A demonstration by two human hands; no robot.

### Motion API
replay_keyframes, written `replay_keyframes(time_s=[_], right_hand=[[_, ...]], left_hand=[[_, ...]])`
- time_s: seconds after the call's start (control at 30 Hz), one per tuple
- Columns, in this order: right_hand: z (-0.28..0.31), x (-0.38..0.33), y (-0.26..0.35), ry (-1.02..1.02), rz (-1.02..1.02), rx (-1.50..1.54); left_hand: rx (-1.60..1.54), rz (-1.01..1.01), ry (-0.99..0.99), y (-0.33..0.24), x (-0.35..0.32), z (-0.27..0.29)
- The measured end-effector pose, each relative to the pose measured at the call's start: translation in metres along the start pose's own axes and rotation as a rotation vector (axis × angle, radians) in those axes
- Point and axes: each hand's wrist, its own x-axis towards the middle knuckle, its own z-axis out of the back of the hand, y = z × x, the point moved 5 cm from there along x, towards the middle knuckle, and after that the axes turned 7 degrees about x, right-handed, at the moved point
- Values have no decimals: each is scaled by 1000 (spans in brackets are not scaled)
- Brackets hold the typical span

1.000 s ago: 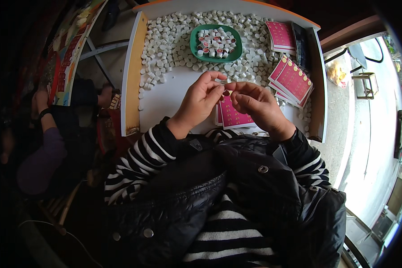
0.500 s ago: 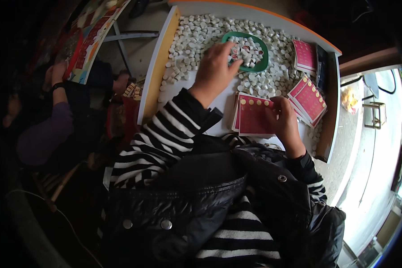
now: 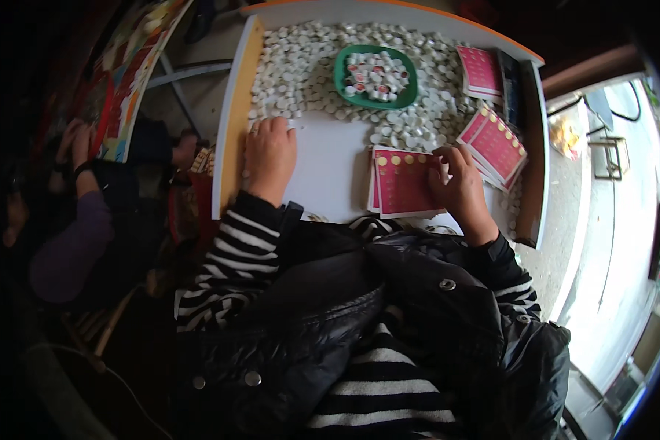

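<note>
My left hand (image 3: 271, 158) is low over the white board beside the left wooden wall, at the near edge of the loose white caps (image 3: 293, 73). Its fingers curl down together, and their tips and whatever is beneath them are hidden. At the right edge of a stack of pink cards (image 3: 403, 183), my right hand (image 3: 462, 187) is bent, with thumb and fingers closed on the top card's edge. Round gold spots line the far side of that card. A green tray (image 3: 339, 77) stands among the caps, heaped with more caps, some showing red faces.
More pink cards (image 3: 495, 147) lie fanned to the right, with another pile (image 3: 480, 70) behind them and a dark box (image 3: 510, 88) alongside. Wooden walls (image 3: 231, 117) enclose the board. To the left another person's purple sleeve (image 3: 73, 242) shows near a colourful table (image 3: 136, 73).
My left hand has moved from the green tray leftward and nearer to me, down to the edge of the caps. My right hand stays at the card stack. The whole view has shifted slightly.
</note>
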Motion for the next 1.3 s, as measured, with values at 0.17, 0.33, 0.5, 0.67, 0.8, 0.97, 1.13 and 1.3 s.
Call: replay_keyframes(time_s=[0.17,0.33,0.5,0.67,0.8,0.97,1.13,1.3], right_hand=[[4,0,-2,5,76,-58],[-4,0,-7,63,114,-116],[-3,0,-8,75,89,-42],[1,6,-6,40,96,-18],[-2,8,-15,81,111,-14],[2,6,-18,79,103,27],[3,0,-4,178,-209,738],[-14,-6,23,430,-558,1398]], left_hand=[[-934,155,353,-47,4,7],[-1682,292,835,-117,-4,5],[-1732,430,1004,-137,-24,-23],[-1737,464,1006,-139,-29,-29],[-1752,473,1015,-139,-27,-28],[-1777,495,1023,-137,-27,-26],[-1845,509,1000,-133,-21,-21],[-1960,499,915,-132,-15,-7]])
